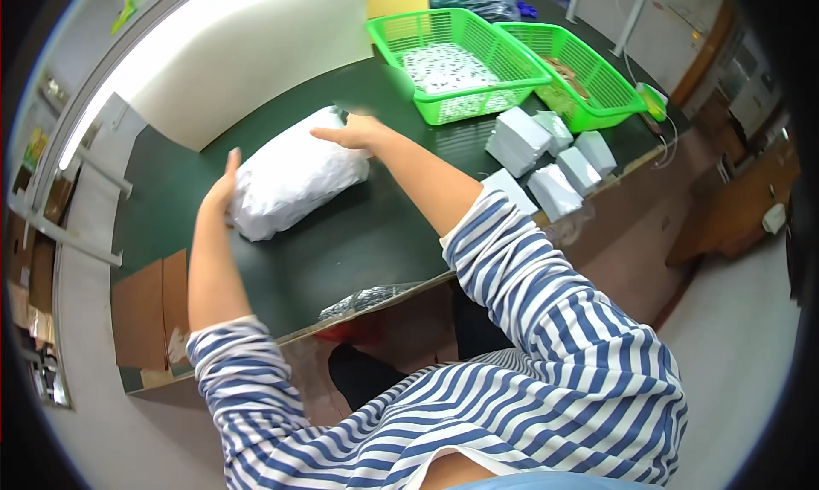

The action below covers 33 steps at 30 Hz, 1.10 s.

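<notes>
A bulky, crinkled white bag [299, 174], full and rounded, lies on or just above the dark green table; the gap beneath it cannot be made out. It is held between my two hands. My left hand [223, 187] grips its left end with the thumb up, the other fingers hidden along its side. At the far right end, my right hand [354, 133] clasps it with the thumb stretched over the top and the remaining fingers mostly out of sight. What fills the bag is hidden.
Right of the bag stand a green basket [478, 104] of small white pieces and a second green basket [610, 117] with brownish items. Several white blocks [520, 140] sit before them. Brown cardboard [141, 315] is at the left, clear plastic [371, 301] at the near edge.
</notes>
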Motion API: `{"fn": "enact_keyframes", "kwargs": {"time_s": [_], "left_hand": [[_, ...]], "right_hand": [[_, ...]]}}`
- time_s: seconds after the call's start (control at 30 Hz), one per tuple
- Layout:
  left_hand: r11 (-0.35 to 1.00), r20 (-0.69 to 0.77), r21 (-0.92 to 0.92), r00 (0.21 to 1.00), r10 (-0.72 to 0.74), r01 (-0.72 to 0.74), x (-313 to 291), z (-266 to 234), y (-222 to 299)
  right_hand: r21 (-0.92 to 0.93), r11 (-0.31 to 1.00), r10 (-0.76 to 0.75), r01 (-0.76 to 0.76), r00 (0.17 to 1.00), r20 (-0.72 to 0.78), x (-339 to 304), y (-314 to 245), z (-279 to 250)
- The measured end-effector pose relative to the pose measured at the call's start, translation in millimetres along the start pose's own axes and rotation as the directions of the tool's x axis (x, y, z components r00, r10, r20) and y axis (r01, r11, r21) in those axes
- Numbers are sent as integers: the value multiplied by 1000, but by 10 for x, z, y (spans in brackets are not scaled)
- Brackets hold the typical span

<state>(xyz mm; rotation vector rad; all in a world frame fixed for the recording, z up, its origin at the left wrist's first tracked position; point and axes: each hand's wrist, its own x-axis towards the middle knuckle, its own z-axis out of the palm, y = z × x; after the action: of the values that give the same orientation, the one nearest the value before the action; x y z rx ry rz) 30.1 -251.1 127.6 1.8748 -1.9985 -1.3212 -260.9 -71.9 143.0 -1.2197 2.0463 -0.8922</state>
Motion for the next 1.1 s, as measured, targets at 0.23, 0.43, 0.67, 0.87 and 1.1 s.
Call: {"fn": "enact_keyframes", "kwargs": {"time_s": [0.23, 0.43, 0.67, 0.87, 1.1], "left_hand": [[587, 212, -809, 910, 357, -42, -574, 502, -292], [338, -19, -911, 843, 538, -236, -997, 423, -256], [101, -116, -893, 439, 891, -440, -1459, 1119, 1290], [804, -123, 61, 795, 594, -591, -879, 1903, 2345], [674, 529, -713, 779, 335, 195, 324, 2490, 2394]], "right_hand": [[528, 789, 127, -314, 925, 359, -228, 108, 61], [823, 556, -305, -115, 893, 330, -743, -240, -400], [990, 122, -635, 71, 772, 23, -1335, 376, -1989], [940, 44, -733, 339, 650, -200, -1482, 1010, -2648], [793, 35, -628, 608, 631, -456, -2045, 1719, -2735]]}}
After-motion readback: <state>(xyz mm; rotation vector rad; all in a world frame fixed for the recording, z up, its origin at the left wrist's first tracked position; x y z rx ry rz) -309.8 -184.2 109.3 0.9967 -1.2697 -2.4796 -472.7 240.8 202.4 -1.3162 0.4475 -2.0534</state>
